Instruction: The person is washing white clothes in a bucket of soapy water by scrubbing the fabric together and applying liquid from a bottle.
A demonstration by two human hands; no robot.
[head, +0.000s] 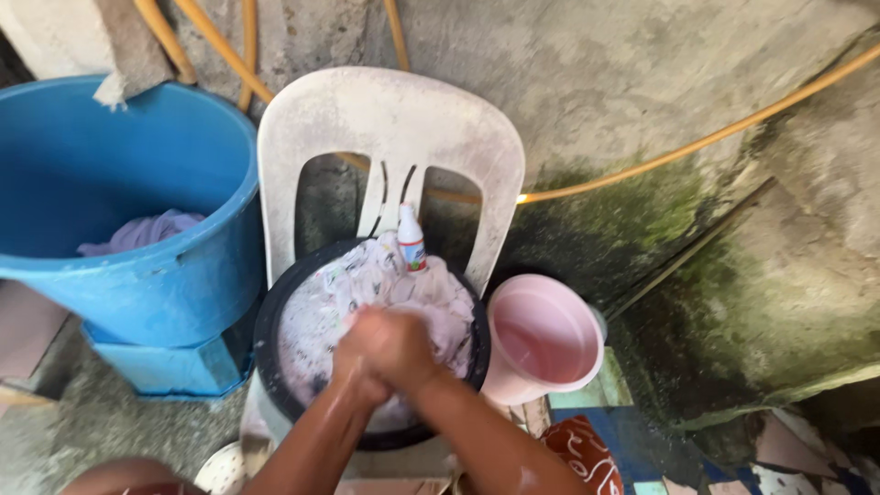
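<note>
Both hands, left hand (356, 365) and right hand (396, 348), are fisted tight together on the wet patterned cloth (367, 289) bunched in the black basin (275, 339) beneath them, mid-scrub by the look of it, and shifting the grip to a fresh patch seems next.

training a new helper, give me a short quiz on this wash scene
1. True or false: both hands are pressed together on the wet cloth in the black basin.
2. What stands at the basin's far rim? A) small white bottle B) brush C) soap bar
3. What lies in the blue tub?

Key
1. True
2. A, the small white bottle
3. A pale purple cloth
</note>
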